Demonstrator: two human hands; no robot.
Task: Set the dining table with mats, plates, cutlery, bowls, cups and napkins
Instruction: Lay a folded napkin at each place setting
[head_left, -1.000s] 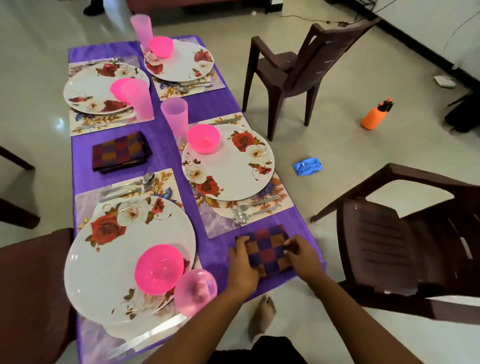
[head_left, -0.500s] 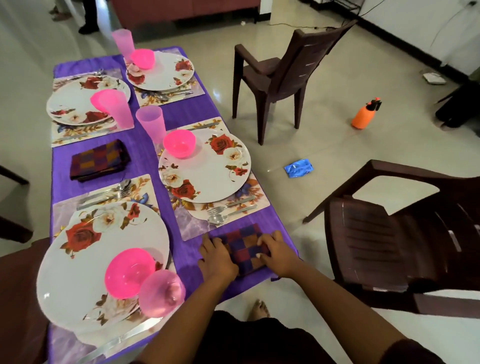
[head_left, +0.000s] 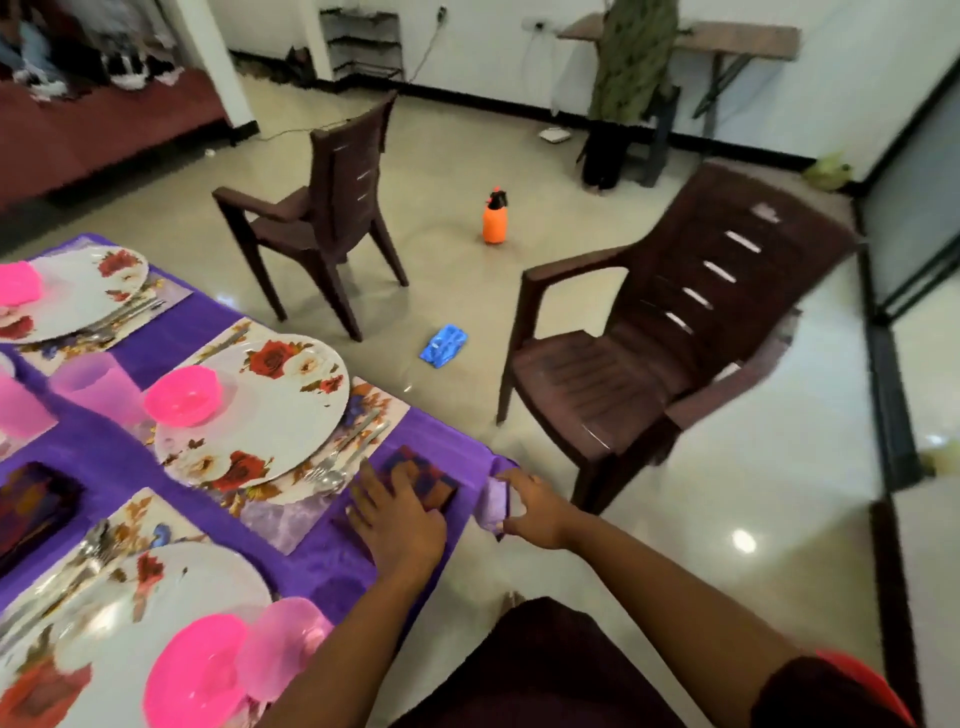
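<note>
Head view, read left to right. Worktop (head_left: 332, 561) under a purple cloth carries set places: a second napkin (head_left: 31, 509) at 9 o'clock, then a floral plate (head_left: 280, 410) with a pink bowl (head_left: 182, 396), and cutlery (head_left: 343, 457) on the mat edge. Napkin (head_left: 431, 480), a dark checked folded square, lies at the worktop's near right corner, just beside the cutlery, its long axis running roughly 10 to 4 o'clock. Left hand (head_left: 397, 519) rests flat on it, fingers spread and straight, covering its near half. Right hand (head_left: 535, 512), at 3 o'clock of the napkin, pinches the cloth corner (head_left: 493, 501) with curled fingers. Judgement: the left hand is nearer for any final straightening; placement looks nearly complete.
</note>
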